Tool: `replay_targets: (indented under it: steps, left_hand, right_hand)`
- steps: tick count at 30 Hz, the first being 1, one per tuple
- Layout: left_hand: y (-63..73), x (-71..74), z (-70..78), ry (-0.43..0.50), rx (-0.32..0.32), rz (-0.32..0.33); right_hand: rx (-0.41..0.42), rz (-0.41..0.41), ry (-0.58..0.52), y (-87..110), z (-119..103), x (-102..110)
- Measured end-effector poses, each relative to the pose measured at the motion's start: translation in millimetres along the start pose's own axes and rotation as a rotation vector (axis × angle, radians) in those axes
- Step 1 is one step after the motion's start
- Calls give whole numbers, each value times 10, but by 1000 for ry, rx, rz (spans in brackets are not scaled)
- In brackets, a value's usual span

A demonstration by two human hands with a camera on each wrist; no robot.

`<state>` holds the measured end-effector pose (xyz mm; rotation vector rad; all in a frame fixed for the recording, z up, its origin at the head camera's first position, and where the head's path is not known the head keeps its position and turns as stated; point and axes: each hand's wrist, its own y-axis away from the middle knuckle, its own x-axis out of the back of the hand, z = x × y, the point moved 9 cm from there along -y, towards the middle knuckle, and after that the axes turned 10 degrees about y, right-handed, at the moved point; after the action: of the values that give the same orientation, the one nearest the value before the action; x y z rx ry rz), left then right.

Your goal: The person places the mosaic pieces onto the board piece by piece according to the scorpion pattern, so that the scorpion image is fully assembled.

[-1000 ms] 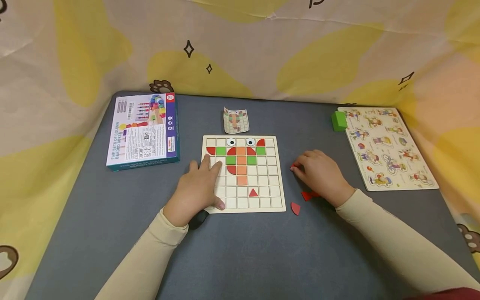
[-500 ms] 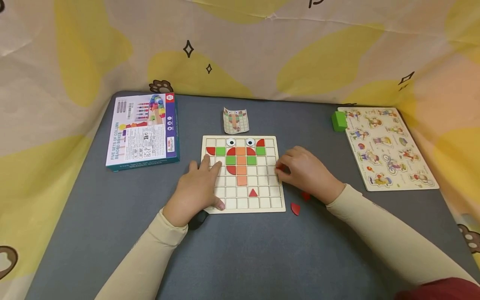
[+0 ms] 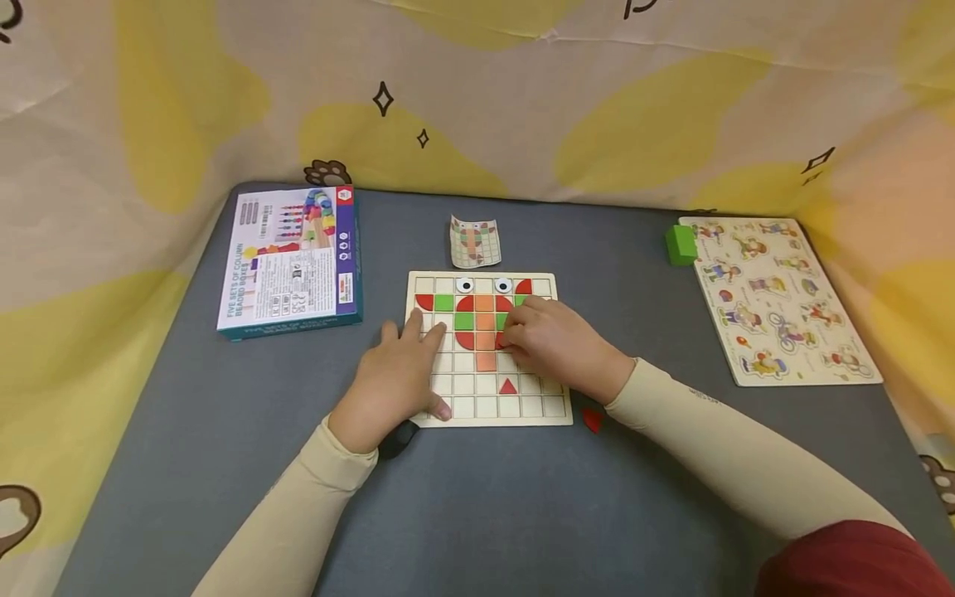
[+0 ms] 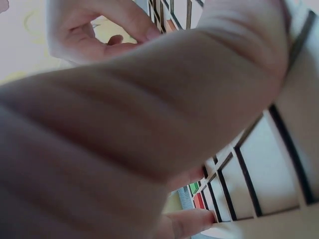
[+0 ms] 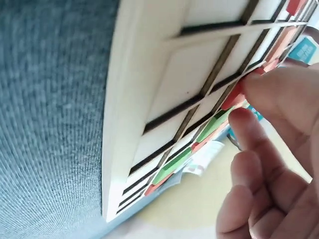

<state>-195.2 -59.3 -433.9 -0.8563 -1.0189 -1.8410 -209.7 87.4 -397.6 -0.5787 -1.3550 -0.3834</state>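
A wooden grid board point(image 3: 464, 407) lies in the middle of the table, bearing green squares point(image 3: 443, 303), orange squares point(image 3: 486, 361), red quarter circles point(image 3: 424, 302), two eye tiles point(image 3: 465, 284) and a red triangle point(image 3: 508, 386). Fingers spread, my left hand point(image 3: 395, 373) rests over the board's left side. My right hand point(image 3: 563, 344) pinches a red tile point(image 5: 233, 95) between thumb and index finger, right at a cell beside the orange column and below a green square. Part of that tile is hidden by the fingertips. Another red tile point(image 3: 592, 419) lies off the board's lower right corner.
Behind the board stands a curled pattern card point(image 3: 475, 243). A bead toy box point(image 3: 289, 257) lies at the back left. To the right are a picture puzzle board point(image 3: 787, 307) and a green block point(image 3: 681, 245). Something black point(image 3: 397, 439) shows under the left wrist.
My right hand has moved left from the table beside the board to the cells right of the orange column, carrying the red tile. My left hand has stayed in place.
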Motion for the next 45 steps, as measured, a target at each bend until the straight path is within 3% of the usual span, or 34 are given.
replay_targets:
  steps: [12,16,20,24,27,32,38,45]
  left_hand:
    - [-11,-11,24,-4,-13,0]
    - [-6,-2,39,-7,-17,4]
    - [-3,0,33,-3,-14,5]
    - [-10,-6,6,1,-3,5]
    - [-13,-8,-11,1,0,5]
    - [1,8,-21,-1,-3,15]
    - [29,35,21,7,-10,20]
    - [13,10,27,6,-7,5]
  right_hand:
    - [-39,-49,-17,45,108,6]
    - [-89,-35,-80,75,197,74]
    - [-196,-41,-121,250,394,218]
    - [-256,-47,-101,577,535,350]
    - [-187,-31,-141,839,451,362]
    - [-34,-19,-223,1189,132,246]
    - [-110,27,-200,1396,44,188]
    - [-193,85,-114,1430,57,198]
